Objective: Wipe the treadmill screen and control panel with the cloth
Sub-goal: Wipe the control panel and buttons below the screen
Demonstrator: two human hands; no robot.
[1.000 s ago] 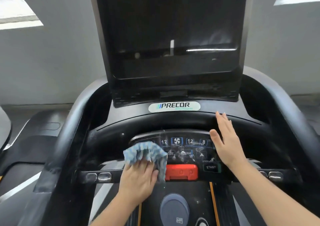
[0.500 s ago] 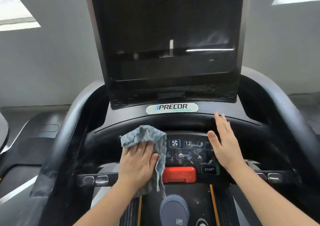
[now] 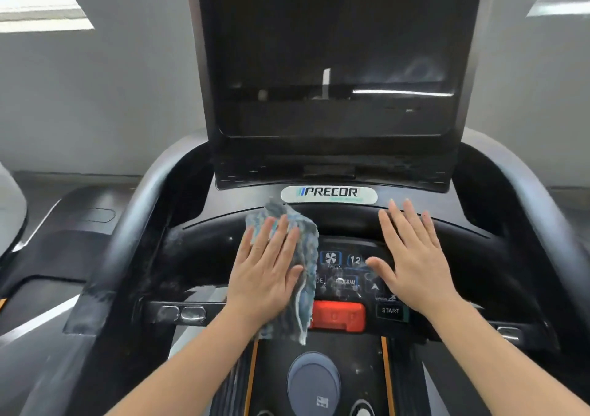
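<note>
The treadmill's dark screen (image 3: 338, 64) stands upright at the top centre, above a Precor badge. Below it lies the curved control panel (image 3: 348, 272) with lit icons, a red stop button (image 3: 338, 315) and a START key. My left hand (image 3: 266, 272) lies flat with straight fingers on a blue-grey cloth (image 3: 301, 246), pressing it on the panel's left part. The cloth's lower end hangs down past the red button. My right hand (image 3: 412, 259) rests flat with spread fingers on the panel's right side and holds nothing.
Black handrails (image 3: 134, 224) curve down both sides of the console. A crossbar with metal sensor pads (image 3: 191, 313) runs below the panel. The belt deck with orange stripes (image 3: 386, 377) lies below. A grey wall stands behind, and another machine is at the left.
My left hand has slid the cloth upward and rightward across the panel, from beside the red button toward the badge. My right hand has spread its fingers and stayed on the panel's right side.
</note>
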